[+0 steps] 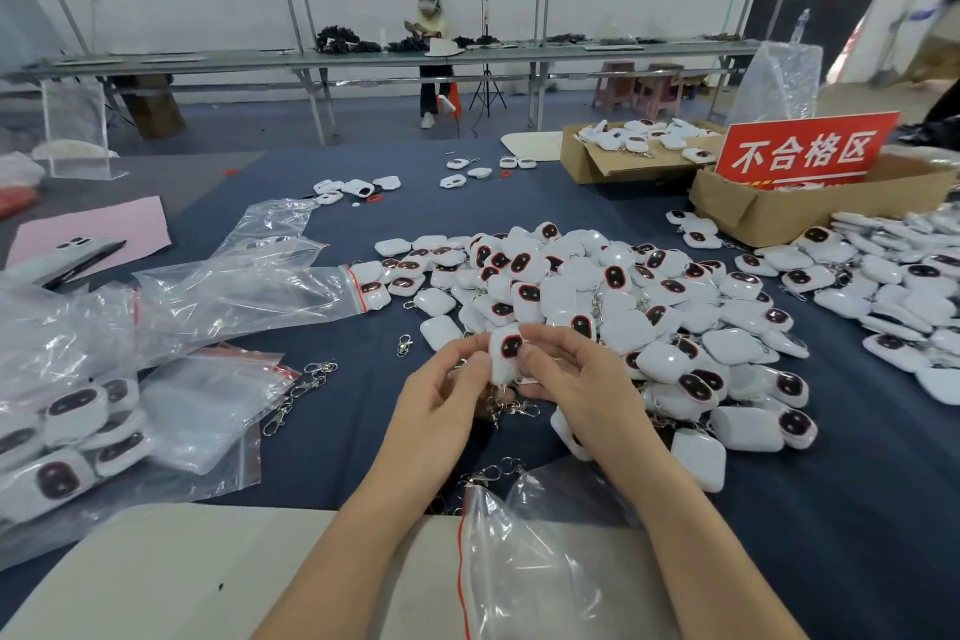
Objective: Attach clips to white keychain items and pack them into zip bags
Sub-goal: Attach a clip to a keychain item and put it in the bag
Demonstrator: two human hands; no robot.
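White keychain item [505, 356] stands upright just above the dark-clothed table [363, 437], pinched between the fingertips of the left hand [441, 400] and right hand [576, 379], a metal clip [515, 408] dangling beneath. Beyond lies a heap of matching pieces [597, 296]; farther right, a cardboard box [779, 216] holds a red sign [805, 148].

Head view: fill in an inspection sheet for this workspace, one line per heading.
Surface: dark blue cloth over the table.
Job's things: one white item held up, a clip hanging under it; pile of items behind; loose clips on the left; empty zip bags on the left; filled bags far left.
Clutter: phone, pink sheet, boxes, red sign.
Grips: left hand and right hand both pinch the item.
Cables: nothing seen on the table.
Surroundings: person at a far bench, tripod beside.
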